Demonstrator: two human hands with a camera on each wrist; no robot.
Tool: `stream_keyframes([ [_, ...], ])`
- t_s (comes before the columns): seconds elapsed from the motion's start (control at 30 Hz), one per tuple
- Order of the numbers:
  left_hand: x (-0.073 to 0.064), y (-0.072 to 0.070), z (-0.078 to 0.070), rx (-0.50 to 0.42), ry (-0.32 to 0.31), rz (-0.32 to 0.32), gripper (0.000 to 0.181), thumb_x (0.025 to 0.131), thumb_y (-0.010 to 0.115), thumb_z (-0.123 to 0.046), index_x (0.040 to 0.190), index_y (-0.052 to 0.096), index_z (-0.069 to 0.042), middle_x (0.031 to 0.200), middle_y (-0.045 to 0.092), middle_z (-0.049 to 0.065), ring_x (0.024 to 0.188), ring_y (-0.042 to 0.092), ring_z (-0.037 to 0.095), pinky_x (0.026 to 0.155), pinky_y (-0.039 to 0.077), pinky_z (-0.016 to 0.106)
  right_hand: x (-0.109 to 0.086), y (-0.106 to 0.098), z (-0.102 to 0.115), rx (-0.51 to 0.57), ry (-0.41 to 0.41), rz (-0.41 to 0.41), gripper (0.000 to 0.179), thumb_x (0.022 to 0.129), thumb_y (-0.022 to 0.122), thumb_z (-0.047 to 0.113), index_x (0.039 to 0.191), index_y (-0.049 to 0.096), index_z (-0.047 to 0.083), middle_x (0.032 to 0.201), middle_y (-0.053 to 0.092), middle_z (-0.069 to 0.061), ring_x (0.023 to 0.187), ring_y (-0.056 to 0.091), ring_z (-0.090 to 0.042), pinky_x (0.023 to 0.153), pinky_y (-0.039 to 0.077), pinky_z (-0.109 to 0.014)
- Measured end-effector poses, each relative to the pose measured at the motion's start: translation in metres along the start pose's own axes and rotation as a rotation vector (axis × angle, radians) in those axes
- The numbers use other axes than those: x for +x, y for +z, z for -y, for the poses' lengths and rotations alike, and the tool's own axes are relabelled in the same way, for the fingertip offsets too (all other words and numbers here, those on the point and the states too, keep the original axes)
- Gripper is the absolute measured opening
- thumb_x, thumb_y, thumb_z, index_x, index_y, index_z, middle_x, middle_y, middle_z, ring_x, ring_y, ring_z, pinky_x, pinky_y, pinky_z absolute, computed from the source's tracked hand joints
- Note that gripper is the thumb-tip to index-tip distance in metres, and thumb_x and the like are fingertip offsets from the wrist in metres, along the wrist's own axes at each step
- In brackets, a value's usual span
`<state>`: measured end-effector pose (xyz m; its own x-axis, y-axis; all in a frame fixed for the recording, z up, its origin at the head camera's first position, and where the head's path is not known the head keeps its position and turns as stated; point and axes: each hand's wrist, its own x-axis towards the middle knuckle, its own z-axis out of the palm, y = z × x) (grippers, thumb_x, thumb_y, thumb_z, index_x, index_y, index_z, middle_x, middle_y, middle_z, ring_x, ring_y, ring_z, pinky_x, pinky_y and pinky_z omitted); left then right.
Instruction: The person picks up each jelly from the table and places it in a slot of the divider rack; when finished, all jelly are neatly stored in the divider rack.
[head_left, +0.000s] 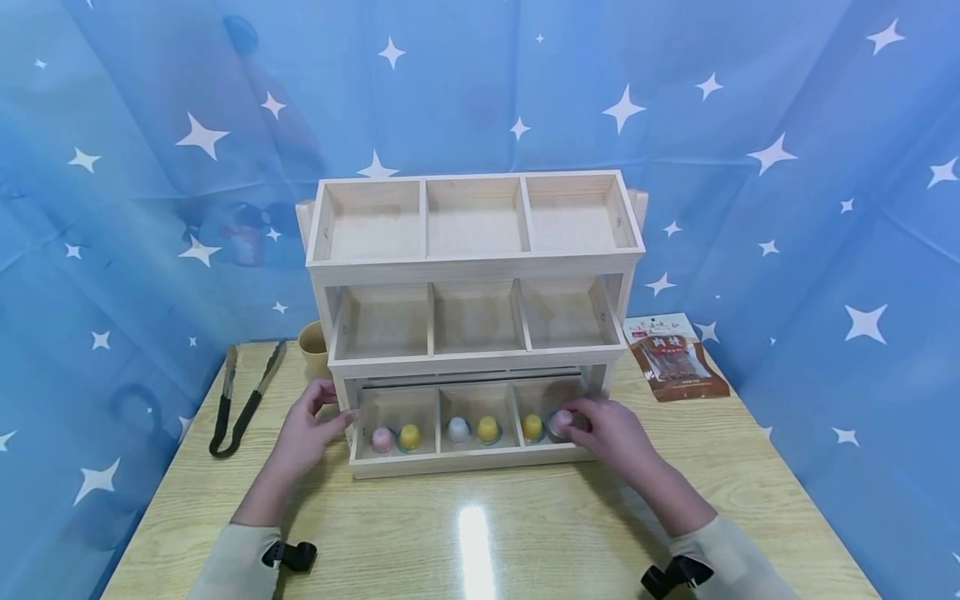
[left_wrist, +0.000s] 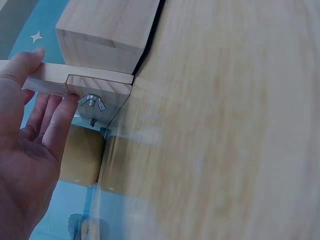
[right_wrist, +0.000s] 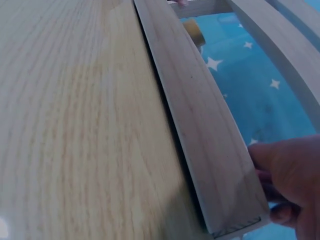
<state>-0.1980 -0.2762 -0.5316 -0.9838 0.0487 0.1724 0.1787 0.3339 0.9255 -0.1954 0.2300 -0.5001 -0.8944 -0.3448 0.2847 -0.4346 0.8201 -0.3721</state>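
A three-tier wooden rack (head_left: pixel 480 364) stands on the table, each tier split into three compartments. My left hand (head_left: pixel 318 421) grips the rack's left upright near the bottom tier; in the left wrist view, thumb and fingers lie on opposite faces of the wood beside a wing nut (left_wrist: pixel 92 101). At the bottom right compartment, my right hand (head_left: pixel 611 433) pinches a small pink cup-shaped capsule (head_left: pixel 559 422). Beside it sits a yellow capsule (head_left: pixel 532 427). The middle compartment has a white capsule (head_left: pixel 458 429) and a yellow one, the left compartment a pink capsule (head_left: pixel 382 439) and a yellow one.
Black-handled tongs (head_left: pixel 247 400) lie at the table's left. A tan cup (head_left: pixel 312 346) stands behind the rack's left side. To the right lies a brown and white food packet (head_left: pixel 675 358). A blue star-patterned curtain (head_left: pixel 480 83) surrounds the table.
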Motion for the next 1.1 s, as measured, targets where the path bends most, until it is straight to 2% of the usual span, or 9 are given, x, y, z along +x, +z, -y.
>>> stream_keyframes([
  [0.33,-0.002,0.000,0.000,0.002,-0.009,0.001,0.045,0.104,0.079,-0.010,0.142,0.057,-0.003,0.138,0.062,0.018,0.127,0.056,0.032,0.122,0.029,0.079,0.006,0.002,0.005,-0.019,0.021,0.055,0.016,0.094,0.091,0.017,0.106,0.083,0.009,0.098,0.080,-0.004,0.085,0.074,-0.025,0.074,0.062,-0.049],
  [0.63,-0.001,0.001,0.000,0.009,0.005,0.000,0.045,0.104,0.080,-0.010,0.143,0.058,-0.003,0.138,0.063,0.018,0.125,0.058,0.028,0.122,0.028,0.078,0.007,0.001,0.005,-0.009,0.041,0.065,0.015,0.094,0.091,0.018,0.105,0.083,0.011,0.101,0.081,-0.005,0.088,0.075,-0.027,0.076,0.063,-0.050],
  [0.83,0.000,0.001,0.000,0.009,0.009,-0.002,0.045,0.103,0.080,-0.009,0.142,0.058,-0.003,0.138,0.064,0.018,0.124,0.058,0.025,0.122,0.028,0.077,0.005,-0.001,0.003,0.004,0.053,0.049,0.016,0.095,0.090,0.020,0.106,0.083,0.012,0.102,0.081,-0.004,0.083,0.072,-0.021,0.072,0.060,-0.045],
  [0.97,0.000,0.002,-0.002,0.012,-0.006,-0.001,0.046,0.103,0.080,-0.009,0.143,0.058,-0.004,0.139,0.064,0.019,0.126,0.057,0.028,0.121,0.029,0.078,0.002,-0.007,0.003,0.048,0.063,0.037,0.020,0.096,0.089,0.023,0.111,0.083,0.011,0.101,0.080,-0.002,0.077,0.065,-0.013,0.069,0.056,-0.040],
  [1.1,-0.001,-0.001,-0.009,0.076,-0.018,0.010,0.046,0.104,0.081,-0.014,0.144,0.059,-0.007,0.136,0.066,0.017,0.127,0.059,0.032,0.115,0.040,0.072,-0.006,-0.016,0.001,0.101,0.040,0.005,0.023,0.095,0.090,0.019,0.115,0.082,0.009,0.098,0.077,0.000,0.074,0.059,-0.007,0.066,0.053,-0.032],
])
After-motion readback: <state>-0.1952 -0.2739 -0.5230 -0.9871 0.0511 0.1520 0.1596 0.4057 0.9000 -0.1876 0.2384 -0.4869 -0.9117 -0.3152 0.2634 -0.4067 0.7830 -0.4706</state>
